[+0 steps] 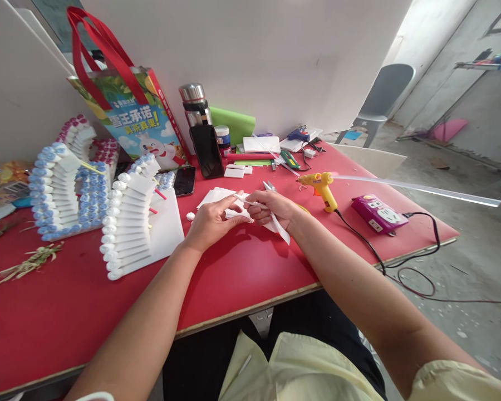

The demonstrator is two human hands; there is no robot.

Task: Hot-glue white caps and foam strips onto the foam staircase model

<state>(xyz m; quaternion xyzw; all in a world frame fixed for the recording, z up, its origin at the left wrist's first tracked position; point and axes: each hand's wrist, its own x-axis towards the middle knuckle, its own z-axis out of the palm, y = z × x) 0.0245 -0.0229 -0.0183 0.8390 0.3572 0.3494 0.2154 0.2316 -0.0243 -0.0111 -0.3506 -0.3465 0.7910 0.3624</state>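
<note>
Both my hands meet over the middle of the red table (242, 267). My left hand (212, 221) pinches one end of a thin white paper strip (250, 203), with its index finger stretched along it. My right hand (271, 207) is closed on the other end of that strip, and a longer white strip (280, 228) hangs down from under it. Loose white paper sheets (215, 196) lie just beyond my fingers. Small scissors (269, 186) lie right behind my right hand.
A yellow glue gun (320, 187) with a long clear stick (421, 189) stands right of my hands, cabled past a purple power strip (379, 214). Stepped white paper models (129, 228) fill the left. A phone (184, 180), flask (194, 103) and printed bag (137, 120) stand behind.
</note>
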